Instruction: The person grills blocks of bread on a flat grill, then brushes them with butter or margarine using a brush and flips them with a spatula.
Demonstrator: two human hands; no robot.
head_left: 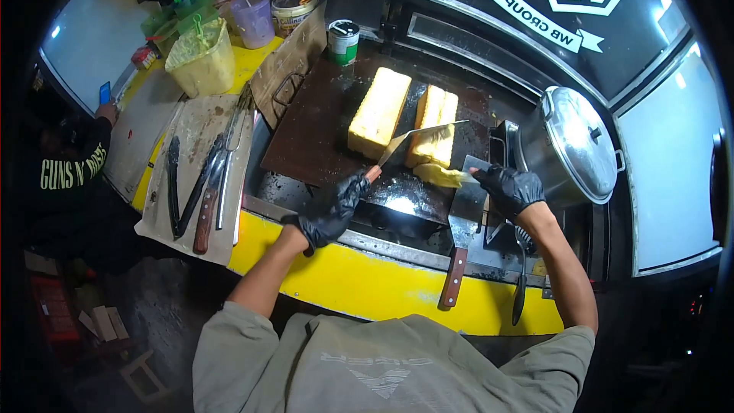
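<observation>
My left hand (pixel 332 210), in a black glove, is closed round the wooden handle of a metal spatula (pixel 395 145). Its blade reaches across the right-hand bread loaf (pixel 434 111). My right hand (pixel 511 190), also gloved in black, grips a spreader whose end carries a lump of yellow spread (pixel 437 175), against the near end of that loaf. Most of the spreader is hidden by the fingers and the spread. A second bread loaf (pixel 379 111) lies to the left on the dark griddle (pixel 313 126). Both loaves look yellow on the outside.
A wide turner (pixel 456 256) and a black-handled slotted spoon (pixel 520 291) lie near my right arm. Beyond stands a lidded pot (pixel 573 145). At left are tongs (pixel 202 183), a spread tub (pixel 201 65) and a green can (pixel 343 42). Another person's sleeve (pixel 76 168) shows far left.
</observation>
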